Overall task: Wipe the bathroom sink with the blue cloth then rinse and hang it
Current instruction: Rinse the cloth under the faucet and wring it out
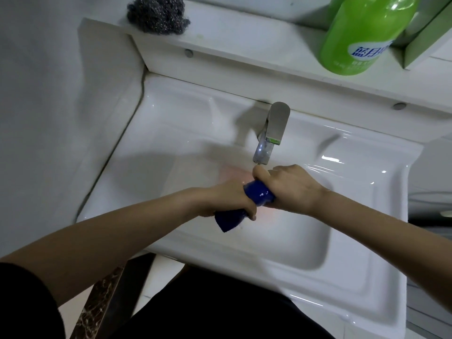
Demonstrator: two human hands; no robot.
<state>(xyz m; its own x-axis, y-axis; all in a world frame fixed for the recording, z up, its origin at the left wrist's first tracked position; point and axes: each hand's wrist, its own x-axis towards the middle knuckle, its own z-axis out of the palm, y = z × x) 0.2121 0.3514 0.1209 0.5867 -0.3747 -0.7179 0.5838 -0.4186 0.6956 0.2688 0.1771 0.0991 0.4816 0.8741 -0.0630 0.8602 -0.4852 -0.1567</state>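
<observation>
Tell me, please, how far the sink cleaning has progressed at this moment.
Wiping appears finished: the sink holds nothing but gloss. In hand: left hand and right hand twist the rolled blue cloth below the faucet, seemingly wringing; no stream is visible. Left: hanging it; no hook is in view.

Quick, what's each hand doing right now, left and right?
Left hand: closed around the blue cloth.
Right hand: closed on the same cloth's other end, over the sink.

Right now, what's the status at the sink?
Left hand and right hand both clamped on blue cloth, twisted over sink, below faucet. Nothing in the way.
</observation>
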